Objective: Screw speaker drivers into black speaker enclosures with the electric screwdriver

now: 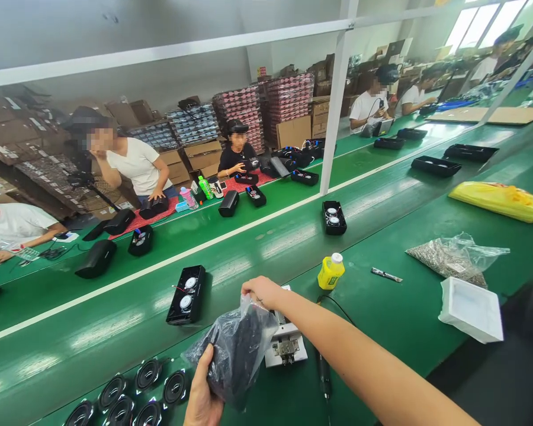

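My left hand (203, 395) grips the lower part of a clear plastic bag (237, 349) with something dark inside. My right hand (260, 291) pinches the top edge of the same bag, my forearm reaching in from the lower right. Just behind the bag lies a small white metal fixture (286, 349). A black speaker housing (187, 294) with two round drivers lies on the green belt (266, 248) just beyond my hands. Several loose round speaker drivers (133, 396) lie at the bottom left.
A yellow bottle (331, 271), a small tool (385, 274), a bag of small parts (453, 255), a white foam tray (471, 309) and a yellow bag (501, 201) sit to the right. More housings (334, 217) ride the belt. Other people work across it.
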A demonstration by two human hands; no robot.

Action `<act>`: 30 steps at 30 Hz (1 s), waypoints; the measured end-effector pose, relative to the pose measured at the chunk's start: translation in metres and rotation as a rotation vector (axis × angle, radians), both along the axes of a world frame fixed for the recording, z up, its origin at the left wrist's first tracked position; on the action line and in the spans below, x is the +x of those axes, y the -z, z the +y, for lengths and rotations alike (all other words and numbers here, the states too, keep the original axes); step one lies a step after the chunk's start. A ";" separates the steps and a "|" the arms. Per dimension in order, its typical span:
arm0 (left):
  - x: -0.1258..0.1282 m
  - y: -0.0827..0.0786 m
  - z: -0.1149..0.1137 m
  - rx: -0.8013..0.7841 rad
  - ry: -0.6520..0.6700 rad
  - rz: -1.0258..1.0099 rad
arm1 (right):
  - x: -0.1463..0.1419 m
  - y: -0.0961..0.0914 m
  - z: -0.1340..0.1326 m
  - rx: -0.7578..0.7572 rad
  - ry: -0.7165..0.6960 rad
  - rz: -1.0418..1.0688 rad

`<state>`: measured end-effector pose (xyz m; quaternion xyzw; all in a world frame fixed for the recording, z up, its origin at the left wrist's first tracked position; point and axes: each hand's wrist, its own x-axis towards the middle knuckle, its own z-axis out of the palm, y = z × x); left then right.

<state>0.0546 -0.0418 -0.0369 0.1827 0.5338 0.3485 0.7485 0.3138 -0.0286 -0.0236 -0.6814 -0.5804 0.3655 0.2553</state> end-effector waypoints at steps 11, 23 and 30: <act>0.006 -0.018 -0.001 0.022 -0.037 0.108 | 0.013 -0.005 -0.009 -0.085 0.006 0.132; 0.003 -0.022 -0.001 0.098 -0.027 0.142 | 0.009 0.005 -0.013 -0.101 0.041 0.232; 0.012 -0.024 -0.004 0.158 -0.065 0.141 | 0.011 0.017 -0.009 -0.053 0.041 0.278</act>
